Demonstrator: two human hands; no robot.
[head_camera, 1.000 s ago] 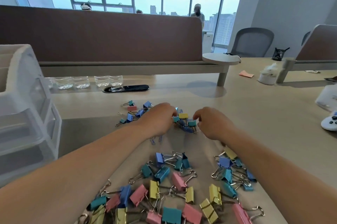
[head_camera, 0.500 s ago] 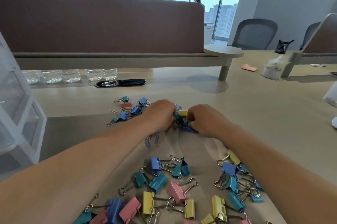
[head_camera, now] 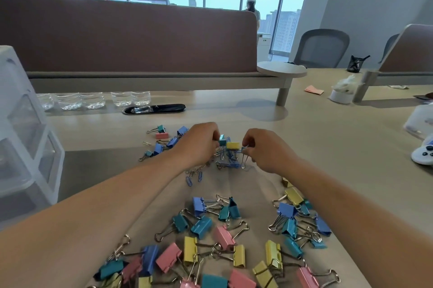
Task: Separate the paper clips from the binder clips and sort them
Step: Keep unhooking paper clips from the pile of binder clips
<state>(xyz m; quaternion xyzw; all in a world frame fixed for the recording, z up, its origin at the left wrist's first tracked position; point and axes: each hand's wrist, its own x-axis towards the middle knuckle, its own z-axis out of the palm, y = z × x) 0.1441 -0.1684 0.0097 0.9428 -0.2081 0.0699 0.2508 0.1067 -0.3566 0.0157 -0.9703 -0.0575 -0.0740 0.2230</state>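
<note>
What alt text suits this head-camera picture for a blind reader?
A person's left hand and right hand pinch a tangle of blue wire paper clips and small binder clips on a beige desk; larger coloured binder clips lie scattered nearer.

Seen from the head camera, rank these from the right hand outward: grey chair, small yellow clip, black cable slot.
1. small yellow clip, just left of the right hand.
2. black cable slot, ahead and left.
3. grey chair, far back right.
</note>
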